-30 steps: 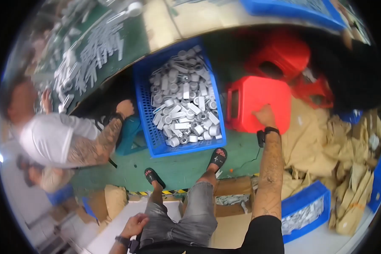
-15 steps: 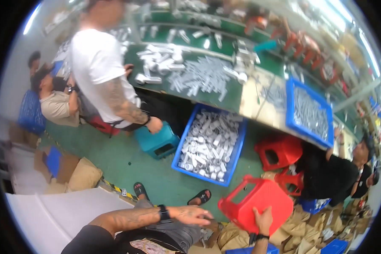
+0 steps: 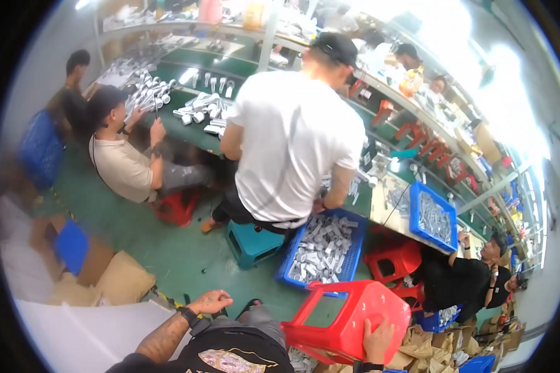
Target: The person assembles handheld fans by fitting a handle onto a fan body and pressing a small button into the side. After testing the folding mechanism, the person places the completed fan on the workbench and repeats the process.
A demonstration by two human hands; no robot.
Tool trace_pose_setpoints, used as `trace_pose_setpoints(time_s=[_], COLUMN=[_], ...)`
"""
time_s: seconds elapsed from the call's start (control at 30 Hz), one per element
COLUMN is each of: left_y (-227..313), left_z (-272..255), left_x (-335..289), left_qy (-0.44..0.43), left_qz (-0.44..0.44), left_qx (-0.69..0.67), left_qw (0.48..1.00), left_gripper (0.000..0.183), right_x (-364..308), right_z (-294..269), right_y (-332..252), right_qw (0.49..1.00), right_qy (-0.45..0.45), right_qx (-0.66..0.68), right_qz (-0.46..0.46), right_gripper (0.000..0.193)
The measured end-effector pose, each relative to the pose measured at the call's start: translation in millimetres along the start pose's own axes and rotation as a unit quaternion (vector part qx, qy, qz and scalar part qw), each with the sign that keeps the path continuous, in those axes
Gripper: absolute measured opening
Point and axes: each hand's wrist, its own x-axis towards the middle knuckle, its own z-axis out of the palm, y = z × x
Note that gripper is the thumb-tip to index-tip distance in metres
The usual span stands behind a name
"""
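Note:
My right hand is closed on a red plastic stool, its fingers spread over the seat. The stool is tilted on its side, its legs pointing left, held in front of me at the lower right. My left hand hovers over my lap at the lower left, its fingers loosely bent and nothing in them. Just beyond the raised stool, a blue crate full of white and grey plastic parts stands on the floor. A teal stool is beside the crate, with a person in a white shirt in front of it.
A green workbench holds white parts, and a blue tray of grey pieces sits further right. Other red stools stand under the bench near a person in black. Brown sacks and cartons lie at left. A person in beige sits far left.
My left hand has moved left, away from the red stool, which has tipped further onto its side. The person in white has come across to the right, beside the crate. My view has shifted.

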Motion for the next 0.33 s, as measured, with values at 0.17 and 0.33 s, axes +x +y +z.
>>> trace_pose_setpoints(time_s=[0.17,0.33], left_y=[-26.6,-44.5], left_z=[-51.5,-108.7], left_x=[-13.2,-14.9], left_qy=[0.058,0.014], left_qz=[-0.006,-0.064], left_qx=[0.027,0.014], left_qw=[0.998,0.998], left_gripper=[0.048,0.052], right_x=[4.0,20.3], right_z=[22.5,23.8], right_y=[-55.5,-111.8], right_qw=[0.981,0.965], right_qy=[-0.148,-0.233], right_qx=[0.126,0.115], right_qz=[0.003,0.033], right_gripper=[0.075,0.091])
